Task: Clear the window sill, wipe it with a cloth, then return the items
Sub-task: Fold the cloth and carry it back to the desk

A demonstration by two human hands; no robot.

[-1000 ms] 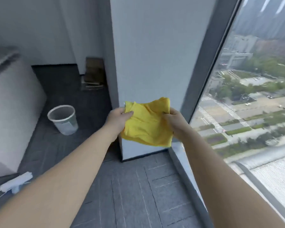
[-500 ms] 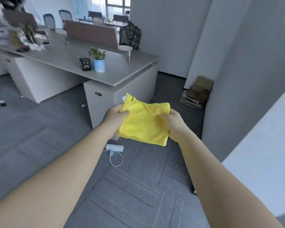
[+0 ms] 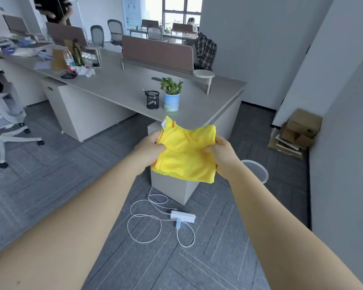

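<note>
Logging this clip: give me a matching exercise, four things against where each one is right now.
Things:
1. yellow cloth
2. potted plant
3. power strip
4. cardboard boxes

Places:
A. on the floor, cable looped beside it
B. stacked against the wall
C. held between left hand and right hand
D. on the desk, beside the mesh pen cup

Pairs: 1-C, 2-D, 3-A, 4-B

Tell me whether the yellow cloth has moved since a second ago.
Yes. The yellow microfibre cloth, in the grip of both the left hand and right hand, swung away from the window toward the grey desk, now directly behind it.
</note>
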